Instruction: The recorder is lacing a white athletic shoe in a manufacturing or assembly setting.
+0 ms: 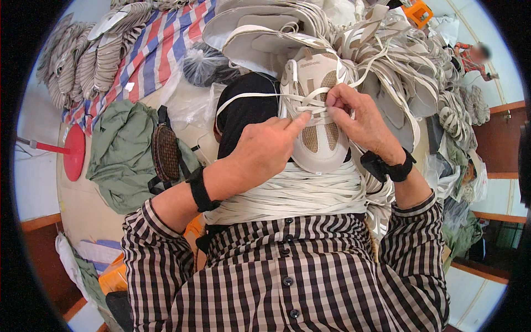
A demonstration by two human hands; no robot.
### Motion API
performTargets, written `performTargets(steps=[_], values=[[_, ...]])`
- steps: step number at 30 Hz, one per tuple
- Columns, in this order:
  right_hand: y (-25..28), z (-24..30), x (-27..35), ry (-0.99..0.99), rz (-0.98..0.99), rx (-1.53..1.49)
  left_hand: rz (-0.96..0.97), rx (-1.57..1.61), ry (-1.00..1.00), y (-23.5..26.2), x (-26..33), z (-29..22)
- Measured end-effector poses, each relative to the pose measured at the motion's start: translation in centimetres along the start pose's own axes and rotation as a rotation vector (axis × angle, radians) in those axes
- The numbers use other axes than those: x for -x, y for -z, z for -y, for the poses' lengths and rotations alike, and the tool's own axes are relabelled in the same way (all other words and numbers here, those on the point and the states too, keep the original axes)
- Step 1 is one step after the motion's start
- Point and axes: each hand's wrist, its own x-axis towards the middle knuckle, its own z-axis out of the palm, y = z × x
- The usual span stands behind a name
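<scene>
A beige and white sneaker upper (319, 157) with tan mesh panels lies in front of me, toe toward my body. White shoelace (243, 96) crosses its eyelets, one loose length looping out to the left. My right hand (365, 119) pinches the lace at the right eyelet row between thumb and index finger. From the left, my left hand (260, 145) presses its index finger onto the crossed lace at the upper's middle. Its other fingers curl against the upper's left side, the thumb hidden. A thick bundle of white laces (287, 191) lies across my lap.
Stacked shoe uppers (271, 30) rise just beyond, and more uppers (412, 72) pile up at right. Farther left are a green cloth (119, 149), a brown patterned pouch (166, 146) and a striped sheet (160, 52) bearing bundled uppers. Another person (473, 60) is at the far right.
</scene>
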Motion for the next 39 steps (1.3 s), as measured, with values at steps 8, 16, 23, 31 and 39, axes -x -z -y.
performTargets(steps=[8,16,23,31,39], values=[[-0.1,0.0,-0.1,0.163,-0.289,0.191,0.024,-0.380,-0.151,0.1,0.2,-1.0],[0.3,0.2,0.0,0.019,-0.241,0.066,0.022,-0.226,-0.097,0.4,-0.7,-1.1],[-1.3,1.4,0.6,0.061,-0.268,0.296,-0.006,-0.103,-0.050,0.2,0.1,-0.9],[-0.8,0.9,0.3,-0.139,-0.221,0.057,0.034,-0.200,-0.086,-0.2,0.3,-0.5],[-2.1,1.4,0.4,0.093,-0.292,0.440,-0.011,-0.286,-0.123,-1.0,0.3,-0.3]])
